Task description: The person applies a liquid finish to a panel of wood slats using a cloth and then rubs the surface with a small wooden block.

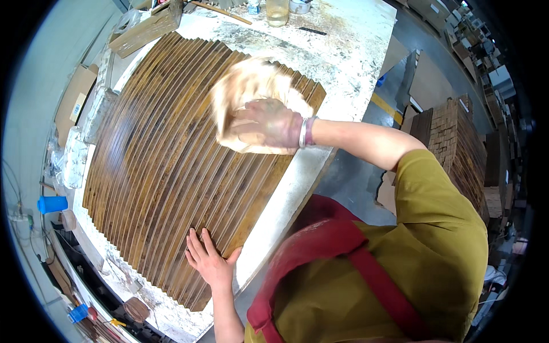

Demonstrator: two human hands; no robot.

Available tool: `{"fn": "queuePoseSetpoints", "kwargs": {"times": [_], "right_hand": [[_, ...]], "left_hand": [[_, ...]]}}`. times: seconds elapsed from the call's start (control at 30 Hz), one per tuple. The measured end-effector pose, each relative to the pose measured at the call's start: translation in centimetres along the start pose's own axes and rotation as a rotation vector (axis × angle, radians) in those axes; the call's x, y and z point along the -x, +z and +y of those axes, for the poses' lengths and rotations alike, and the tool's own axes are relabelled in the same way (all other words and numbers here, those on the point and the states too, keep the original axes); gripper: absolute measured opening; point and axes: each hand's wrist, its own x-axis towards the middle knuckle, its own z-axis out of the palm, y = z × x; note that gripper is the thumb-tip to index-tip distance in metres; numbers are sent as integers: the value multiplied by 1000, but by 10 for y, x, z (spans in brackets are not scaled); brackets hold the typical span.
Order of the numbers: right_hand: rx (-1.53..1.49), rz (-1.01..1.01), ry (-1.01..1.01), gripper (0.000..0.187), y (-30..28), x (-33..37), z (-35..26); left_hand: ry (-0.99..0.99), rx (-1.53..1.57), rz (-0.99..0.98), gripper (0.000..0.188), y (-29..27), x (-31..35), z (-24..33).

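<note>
Rows of dark brown, grained wooden slats (pixel 166 154) lie side by side on a white, paint-stained table, their ends stepped. My left hand (pixel 211 263) rests flat on the slats near the table's front edge, fingers apart and holding nothing. Toward the far right of the slats, my right hand (pixel 266 123) presses down on a crumpled cream cloth (pixel 234 91). Motion smears both this hand and the cloth. A thin, purplish covering seems to be on the right hand, with a pale band at the wrist. The slats beneath the cloth are hidden.
On the far side of the table (pixel 354 51) stand a jar of yellowish liquid (pixel 277 12) and a small black strip (pixel 313 31). A wooden block (pixel 146 28) sits at the back left. A blue cup (pixel 52 204) hangs left. Stacked slats (pixel 452 131) stand on the right.
</note>
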Motion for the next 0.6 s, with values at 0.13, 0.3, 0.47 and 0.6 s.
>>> {"fn": "queuePoseSetpoints", "kwargs": {"times": [0.13, 0.3, 0.47, 0.6], "right_hand": [[-922, -100, 785, 18, -25, -14, 77], [-706, 50, 521, 20, -43, -37, 75], [-171, -17, -343, 53, 44, -33, -83], [-379, -165, -185, 47, 38, -52, -47]], "left_hand": [[10, -4, -10, 108, -5, 6, -3], [-21, -83, -79, 119, -12, 10, -16], [-47, -26, -192, 120, -21, 21, -53], [-28, -19, -106, 118, -9, 30, -59]]}}
